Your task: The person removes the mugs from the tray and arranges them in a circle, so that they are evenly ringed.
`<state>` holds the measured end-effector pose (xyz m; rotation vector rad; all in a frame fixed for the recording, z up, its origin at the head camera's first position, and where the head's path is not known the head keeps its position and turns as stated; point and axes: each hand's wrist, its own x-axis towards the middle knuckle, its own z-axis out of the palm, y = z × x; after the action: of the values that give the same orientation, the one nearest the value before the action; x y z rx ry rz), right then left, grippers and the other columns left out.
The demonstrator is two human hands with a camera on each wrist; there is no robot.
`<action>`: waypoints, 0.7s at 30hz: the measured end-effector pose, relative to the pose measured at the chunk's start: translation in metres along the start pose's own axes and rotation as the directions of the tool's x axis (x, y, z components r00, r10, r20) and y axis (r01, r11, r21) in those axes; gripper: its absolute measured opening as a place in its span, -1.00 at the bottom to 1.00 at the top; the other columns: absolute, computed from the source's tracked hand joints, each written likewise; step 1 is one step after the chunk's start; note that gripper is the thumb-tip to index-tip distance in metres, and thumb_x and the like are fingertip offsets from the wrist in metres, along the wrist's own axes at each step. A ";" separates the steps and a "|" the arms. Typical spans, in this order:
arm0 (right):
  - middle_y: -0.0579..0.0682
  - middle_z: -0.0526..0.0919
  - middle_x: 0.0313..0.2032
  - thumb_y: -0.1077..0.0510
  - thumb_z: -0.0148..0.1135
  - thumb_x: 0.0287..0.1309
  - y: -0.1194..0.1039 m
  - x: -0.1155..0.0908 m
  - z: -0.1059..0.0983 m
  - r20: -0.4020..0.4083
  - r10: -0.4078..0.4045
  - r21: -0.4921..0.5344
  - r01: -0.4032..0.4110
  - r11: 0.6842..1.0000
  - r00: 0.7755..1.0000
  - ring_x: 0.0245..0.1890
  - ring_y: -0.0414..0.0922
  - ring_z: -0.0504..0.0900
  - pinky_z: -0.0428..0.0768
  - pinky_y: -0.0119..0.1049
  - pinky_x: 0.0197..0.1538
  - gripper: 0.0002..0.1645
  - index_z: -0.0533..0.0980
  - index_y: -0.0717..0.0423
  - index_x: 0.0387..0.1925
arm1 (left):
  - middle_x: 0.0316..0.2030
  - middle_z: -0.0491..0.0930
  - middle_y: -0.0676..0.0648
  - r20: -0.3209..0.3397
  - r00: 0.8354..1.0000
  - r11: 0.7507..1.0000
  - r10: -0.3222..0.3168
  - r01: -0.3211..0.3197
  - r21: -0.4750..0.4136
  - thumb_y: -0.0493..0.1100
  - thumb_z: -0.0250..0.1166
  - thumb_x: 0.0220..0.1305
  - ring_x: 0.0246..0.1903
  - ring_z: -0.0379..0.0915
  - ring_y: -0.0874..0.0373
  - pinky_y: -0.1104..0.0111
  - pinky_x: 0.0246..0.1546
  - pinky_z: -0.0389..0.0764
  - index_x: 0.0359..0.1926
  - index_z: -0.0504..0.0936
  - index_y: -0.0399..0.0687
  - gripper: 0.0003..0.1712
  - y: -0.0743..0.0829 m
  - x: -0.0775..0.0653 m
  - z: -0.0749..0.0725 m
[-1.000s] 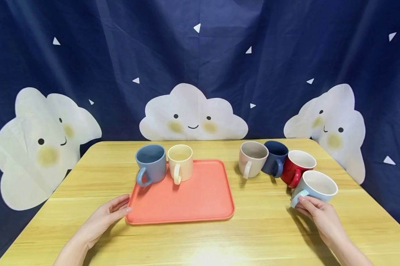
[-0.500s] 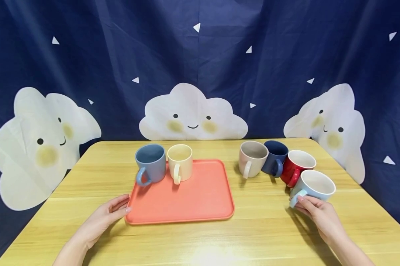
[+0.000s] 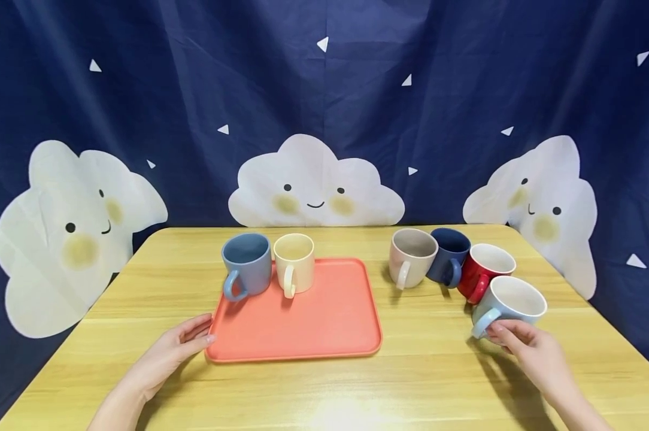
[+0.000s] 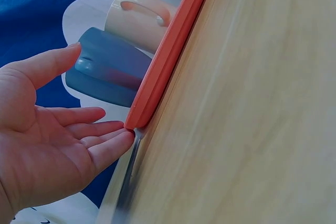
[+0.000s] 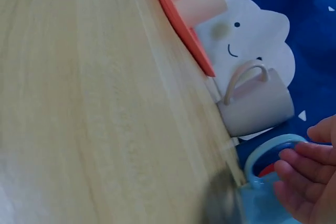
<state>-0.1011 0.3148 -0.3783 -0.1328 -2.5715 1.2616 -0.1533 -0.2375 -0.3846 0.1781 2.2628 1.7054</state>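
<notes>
Tray (image 3: 330, 323) centre-left, left hand (image 3: 173, 353) ungripping at its edge, right hand (image 3: 537, 353) loose at lower-right pale-blue mug (image 3: 503, 310), red mug (image 3: 470, 274) part-hidden.

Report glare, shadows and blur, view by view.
Head view: bright glare on the table at bottom center, a shadow beside the right hand; left wrist: dimmer, table grain soft; right wrist: dim too, grain soft, a dark blurry shadow beside the light blue mug.

No legible text, labels, brands, numbers or signs.
</notes>
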 end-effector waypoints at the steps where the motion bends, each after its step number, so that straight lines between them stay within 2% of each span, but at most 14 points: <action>1: -0.32 0.65 -0.47 0.16 0.12 0.25 -0.003 -0.001 -0.002 -0.013 -0.008 -0.036 0.007 0.999 1.000 -0.45 -0.47 0.54 0.51 -0.54 -0.42 -0.68 0.54 0.44 -0.24 | 0.31 0.04 -0.45 0.001 1.000 1.000 0.001 -0.001 0.001 -0.13 0.10 0.33 0.31 -0.05 -0.20 0.70 -0.05 0.26 0.33 -0.03 -0.52 -0.23 0.000 0.000 0.000; 4: -0.31 0.65 -0.45 0.12 0.22 0.18 -0.014 -0.002 -0.008 -0.035 -0.034 -0.117 0.029 0.993 0.999 -0.43 -0.51 0.49 0.45 -0.58 -0.41 -0.70 0.58 0.33 -0.23 | 0.31 0.04 -0.45 0.003 1.000 1.000 0.007 -0.007 0.005 -0.13 0.10 0.33 0.31 -0.06 -0.21 0.70 -0.06 0.26 0.33 -0.03 -0.52 -0.23 0.001 0.000 0.000; 6: -0.28 0.66 -0.41 0.04 0.25 0.15 -0.024 -0.001 -0.010 -0.024 -0.037 -0.162 0.032 0.986 0.999 -0.39 -0.56 0.46 0.41 -0.60 -0.39 -0.67 0.60 0.24 -0.19 | 0.31 0.03 -0.46 0.000 1.000 1.000 0.007 -0.007 -0.001 -0.14 0.11 0.33 0.31 -0.05 -0.21 0.70 -0.05 0.25 0.33 -0.03 -0.53 -0.23 0.001 0.000 0.001; 9: -0.18 0.69 -0.34 -0.02 0.23 0.16 -0.042 0.004 -0.008 0.012 -0.055 -0.178 0.056 0.982 0.998 -0.35 -0.56 0.47 0.43 -0.59 -0.36 -0.64 0.60 0.14 -0.12 | 0.31 0.04 -0.45 -0.006 1.000 1.000 0.006 -0.006 -0.011 -0.14 0.11 0.33 0.31 -0.05 -0.19 0.70 -0.05 0.25 0.33 -0.03 -0.53 -0.23 0.001 0.000 0.003; 13: -0.09 0.70 -0.33 0.03 0.21 0.20 -0.065 0.013 0.004 0.060 -0.112 -0.062 0.116 0.991 0.992 -0.34 -0.47 0.56 0.50 -0.58 -0.30 -0.65 0.58 0.19 -0.11 | 0.31 0.03 -0.46 -0.007 1.000 1.000 0.001 -0.001 -0.009 -0.14 0.11 0.33 0.31 -0.05 -0.19 0.70 -0.05 0.26 0.33 -0.04 -0.53 -0.22 -0.001 0.000 0.003; 17: -0.01 0.69 -0.31 0.14 0.23 0.17 -0.083 0.024 0.022 0.102 -0.175 0.085 0.166 0.982 0.979 -0.33 -0.38 0.62 0.55 -0.56 -0.26 -0.66 0.55 0.32 -0.11 | 0.31 0.03 -0.46 -0.006 1.000 1.000 -0.006 0.006 0.002 -0.13 0.11 0.33 0.31 -0.05 -0.20 0.71 -0.05 0.27 0.33 -0.04 -0.53 -0.22 -0.001 0.000 0.002; 21: 0.11 0.68 -0.24 0.16 0.27 0.13 -0.096 0.038 0.041 0.130 -0.193 0.132 0.176 0.975 0.973 -0.31 -0.35 0.62 0.56 -0.51 -0.24 -0.66 0.56 0.32 -0.12 | 0.31 0.03 -0.46 -0.002 1.000 1.000 -0.002 0.002 0.020 -0.12 0.11 0.33 0.31 -0.05 -0.21 0.71 -0.05 0.26 0.33 -0.04 -0.53 -0.22 0.000 0.000 0.002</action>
<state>-0.1454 0.2319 -0.3194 0.2238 -2.5442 1.3939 -0.1531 -0.2359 -0.3846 0.1789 2.2814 1.6833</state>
